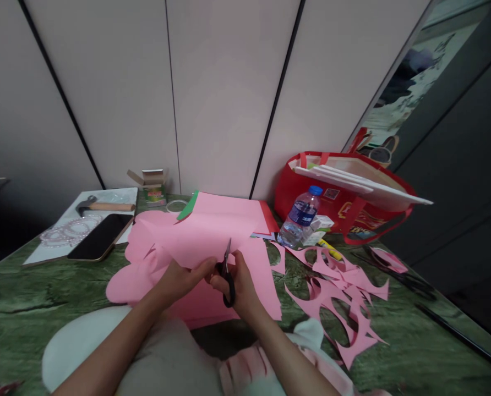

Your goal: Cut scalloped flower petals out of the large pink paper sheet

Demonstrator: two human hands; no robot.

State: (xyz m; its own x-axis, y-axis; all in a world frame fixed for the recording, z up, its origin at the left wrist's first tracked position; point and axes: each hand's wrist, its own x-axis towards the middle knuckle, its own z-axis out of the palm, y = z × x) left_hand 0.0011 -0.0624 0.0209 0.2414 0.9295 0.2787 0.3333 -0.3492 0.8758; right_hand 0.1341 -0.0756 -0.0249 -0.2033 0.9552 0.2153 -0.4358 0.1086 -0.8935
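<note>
My right hand (pixel 241 283) grips a pair of small scissors (pixel 230 289) with black handles, the blades pointing away from me and lying against pink paper. A curled pink sheet (pixel 200 236) is pinched in my left hand (pixel 183 281), whose thumb comes close to the scissors. Whether the blades are apart cannot be made out. Under both hands lies a stack of flat pink paper (pixel 268 286). Rounded, cut pink paper pieces (pixel 124 283) spread out to the left of my left hand. Curved pink paper scraps (pixel 332 300) are heaped on the right.
On the left are a hammer (pixel 109 207), a phone (pixel 101 237) and strings of beads (pixel 70 230). A small open box (pixel 154 187) stands by the wall. A water bottle (pixel 299 217) and a red bag (pixel 287 187) stand at the right. A plush toy (pixel 254 366) rests in my lap.
</note>
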